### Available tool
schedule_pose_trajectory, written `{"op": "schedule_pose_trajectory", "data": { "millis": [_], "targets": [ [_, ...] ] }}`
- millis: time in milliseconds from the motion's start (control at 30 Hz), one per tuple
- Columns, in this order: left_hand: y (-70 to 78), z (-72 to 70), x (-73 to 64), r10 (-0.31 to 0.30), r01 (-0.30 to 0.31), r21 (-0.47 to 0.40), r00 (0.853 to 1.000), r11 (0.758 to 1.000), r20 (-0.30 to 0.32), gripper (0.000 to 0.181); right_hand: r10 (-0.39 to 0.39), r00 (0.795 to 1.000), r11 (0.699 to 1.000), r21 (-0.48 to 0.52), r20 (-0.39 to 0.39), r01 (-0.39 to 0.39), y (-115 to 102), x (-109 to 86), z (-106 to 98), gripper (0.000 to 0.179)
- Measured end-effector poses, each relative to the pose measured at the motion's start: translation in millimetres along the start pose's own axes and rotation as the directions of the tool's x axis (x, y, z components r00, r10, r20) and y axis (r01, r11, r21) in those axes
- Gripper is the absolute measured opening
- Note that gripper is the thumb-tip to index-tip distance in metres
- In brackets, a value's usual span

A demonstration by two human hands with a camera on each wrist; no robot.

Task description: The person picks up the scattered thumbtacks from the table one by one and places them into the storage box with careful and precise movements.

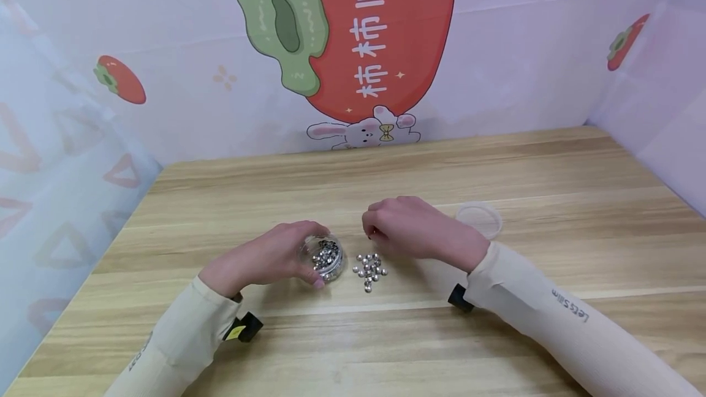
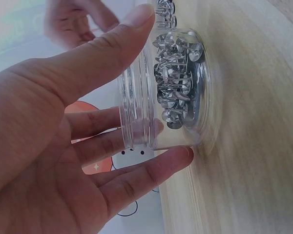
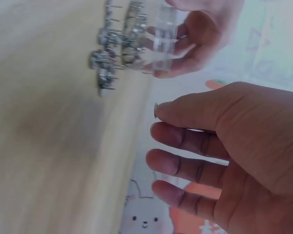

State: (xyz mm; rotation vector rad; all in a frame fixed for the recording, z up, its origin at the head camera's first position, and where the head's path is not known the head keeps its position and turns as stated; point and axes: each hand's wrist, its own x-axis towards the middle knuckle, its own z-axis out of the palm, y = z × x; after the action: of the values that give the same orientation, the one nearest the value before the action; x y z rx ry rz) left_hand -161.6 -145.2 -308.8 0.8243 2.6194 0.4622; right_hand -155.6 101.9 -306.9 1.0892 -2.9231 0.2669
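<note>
My left hand (image 1: 276, 256) grips a clear round plastic jar (image 2: 172, 139), thumb on one side and fingers on the other. Silver thumbtacks (image 2: 173, 80) fill part of the jar, which stands on the table. Just right of it lies a small cluster of loose thumbtacks (image 1: 368, 271), heads up with pins mostly hidden in the head view. Beyond this cluster, my right hand (image 1: 416, 225) hovers with the thumb and index finger pinching a single thumbtack (image 3: 156, 110). Its other fingers are loosely bent in the right wrist view.
A clear round lid (image 1: 480, 220) lies on the wooden table (image 1: 342, 348), behind the right wrist. A printed cloth backdrop (image 1: 182, 29) with persimmons and a rabbit rises behind the table's far edge. Small black wrist devices (image 1: 250, 326) sit at both sleeves.
</note>
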Motion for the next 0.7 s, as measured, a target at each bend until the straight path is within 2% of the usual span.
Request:
{"op": "schedule_pose_trajectory", "data": {
  "millis": [300,500,700],
  "targets": [
    [0.0,0.7,-0.2,-0.008,0.008,-0.013,1.000,1.000,0.001,0.080,0.001,0.999,1.000,-0.012,-0.044,-0.002,-5,-3.9,-19,0.005],
    [-0.8,1.4,-0.9,-0.018,0.018,-0.017,1.000,1.000,0.001,0.080,-0.006,0.999,1.000,0.003,-0.047,0.006,-6,-2.0,-15,0.004],
    [-1.3,2.1,0.4,-0.009,0.009,-0.018,1.000,1.000,0.001,0.081,-0.046,0.997,0.999,0.017,-0.058,0.047,-8,0.2,-9,0.004]
  ]
}}
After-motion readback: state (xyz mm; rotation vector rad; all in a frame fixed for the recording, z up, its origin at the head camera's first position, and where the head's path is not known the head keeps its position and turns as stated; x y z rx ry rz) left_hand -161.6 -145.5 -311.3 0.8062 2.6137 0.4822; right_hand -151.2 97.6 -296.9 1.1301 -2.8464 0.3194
